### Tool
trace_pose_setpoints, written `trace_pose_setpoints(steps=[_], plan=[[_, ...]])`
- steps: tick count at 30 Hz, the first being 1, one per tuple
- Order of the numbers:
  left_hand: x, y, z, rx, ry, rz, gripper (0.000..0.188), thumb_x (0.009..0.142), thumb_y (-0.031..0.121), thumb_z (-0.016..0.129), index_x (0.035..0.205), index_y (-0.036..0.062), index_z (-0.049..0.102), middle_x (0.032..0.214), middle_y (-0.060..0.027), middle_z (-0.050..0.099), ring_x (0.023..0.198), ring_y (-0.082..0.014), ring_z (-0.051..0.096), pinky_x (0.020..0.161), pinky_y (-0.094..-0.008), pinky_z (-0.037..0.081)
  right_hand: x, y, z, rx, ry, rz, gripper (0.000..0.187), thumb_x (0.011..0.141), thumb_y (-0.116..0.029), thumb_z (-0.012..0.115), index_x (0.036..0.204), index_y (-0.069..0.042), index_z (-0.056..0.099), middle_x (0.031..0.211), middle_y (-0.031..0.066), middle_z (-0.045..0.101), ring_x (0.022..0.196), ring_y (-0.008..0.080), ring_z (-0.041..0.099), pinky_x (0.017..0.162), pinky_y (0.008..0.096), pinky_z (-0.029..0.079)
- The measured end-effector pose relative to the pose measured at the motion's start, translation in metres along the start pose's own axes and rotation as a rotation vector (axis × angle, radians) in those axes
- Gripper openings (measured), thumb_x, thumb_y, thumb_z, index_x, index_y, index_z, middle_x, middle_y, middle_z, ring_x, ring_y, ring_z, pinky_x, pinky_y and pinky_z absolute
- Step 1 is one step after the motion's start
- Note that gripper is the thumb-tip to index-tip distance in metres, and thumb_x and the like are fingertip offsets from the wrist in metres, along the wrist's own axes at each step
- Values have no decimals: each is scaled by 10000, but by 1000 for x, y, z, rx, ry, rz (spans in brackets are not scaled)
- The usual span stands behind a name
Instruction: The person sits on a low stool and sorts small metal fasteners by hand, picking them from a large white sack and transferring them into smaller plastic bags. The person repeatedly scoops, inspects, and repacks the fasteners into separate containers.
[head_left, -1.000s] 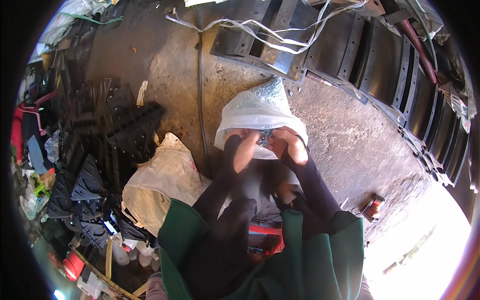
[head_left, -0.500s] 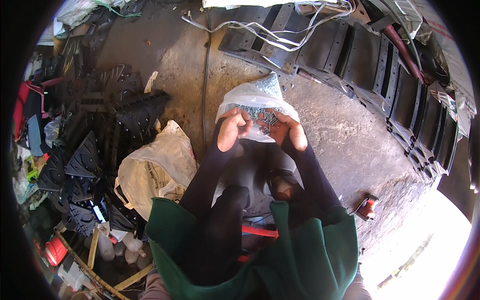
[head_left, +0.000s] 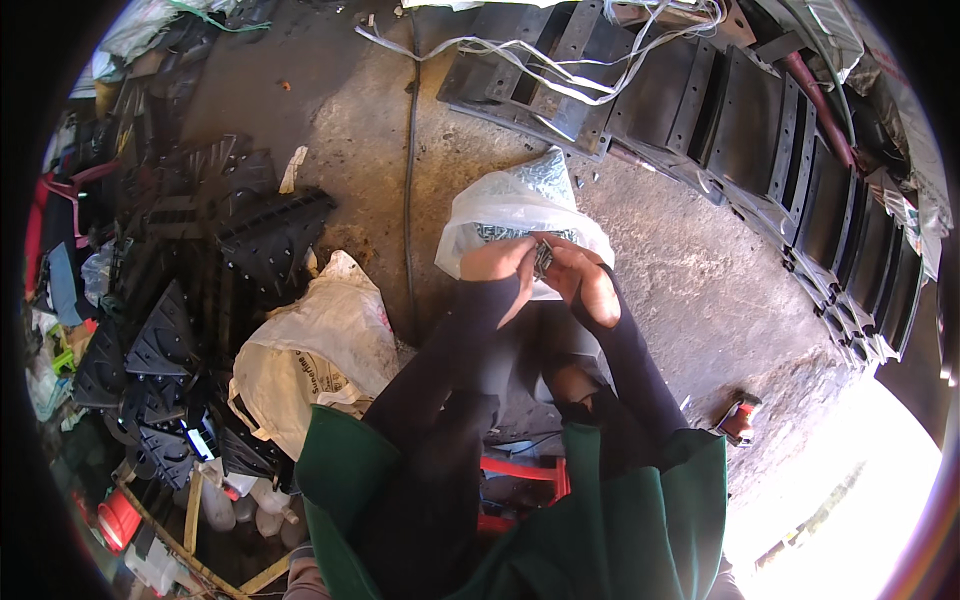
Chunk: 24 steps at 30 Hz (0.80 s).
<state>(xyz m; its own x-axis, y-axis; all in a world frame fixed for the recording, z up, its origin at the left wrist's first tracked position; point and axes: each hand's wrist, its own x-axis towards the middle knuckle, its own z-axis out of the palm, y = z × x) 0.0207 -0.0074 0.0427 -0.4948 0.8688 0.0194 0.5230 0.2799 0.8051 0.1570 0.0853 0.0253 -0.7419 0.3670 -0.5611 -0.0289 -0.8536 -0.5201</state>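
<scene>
Both hands meet over the mouth of a white plastic bag (head_left: pixel 463 228) that stands on the floor between my legs. A bunch of small silvery screws (head_left: pixel 543 258) sticks up between my fingers. My right hand (head_left: pixel 584 279) is cupped and closed around the bunch. From the other side, my left hand (head_left: pixel 500 264) presses its curled fingers against the same screws; its fingertips are partly hidden. More loose screws (head_left: pixel 497 232) lie inside the bag, just beyond my hands. Shiny clear plastic (head_left: pixel 545 180) bulges at the bag's far side.
An opened pale sack (head_left: pixel 330 310) lies left of my legs. Black ribbed metal parts (head_left: pixel 165 335) are heaped farther left. Dark metal plates (head_left: pixel 750 120) line the far right, with white straps (head_left: pixel 560 85) across some. A black cable (head_left: pixel 411 150) crosses the floor. A small red tool (head_left: pixel 740 418) rests at right.
My left hand has moved right and come together with my right hand. The screws, spread on the open right palm before, are now bunched between the fingers. The view has shifted slightly.
</scene>
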Motion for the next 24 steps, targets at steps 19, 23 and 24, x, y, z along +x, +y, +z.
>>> trace_pose_setpoints(steps=[19,23,24], plan=[[-3,6,11,-451,-100,-565,191,926,194,582,949,4,595,804,-119,668,680,-192,643,655,-325,507,1,-2,-14,18,96,-21,522,884,-212,538,1310,81,469,1198,206,581,1050,254,594,938,402,444],[24,-16,-20,-566,-176,-549,256,932,236,542,870,-10,580,743,-56,580,662,-108,537,622,-259,420,11,-6,-13,-866,349,-188,442,859,-192,594,1218,65,565,1087,204,649,993,280,631,882,376,480],[29,-22,-26,-646,-240,-617,268,923,240,534,821,-4,573,681,-24,510,614,-85,459,575,-232,362,13,-6,-13,-1237,411,-294,418,860,-201,595,1195,48,589,1062,200,663,977,284,639,875,369,486]])
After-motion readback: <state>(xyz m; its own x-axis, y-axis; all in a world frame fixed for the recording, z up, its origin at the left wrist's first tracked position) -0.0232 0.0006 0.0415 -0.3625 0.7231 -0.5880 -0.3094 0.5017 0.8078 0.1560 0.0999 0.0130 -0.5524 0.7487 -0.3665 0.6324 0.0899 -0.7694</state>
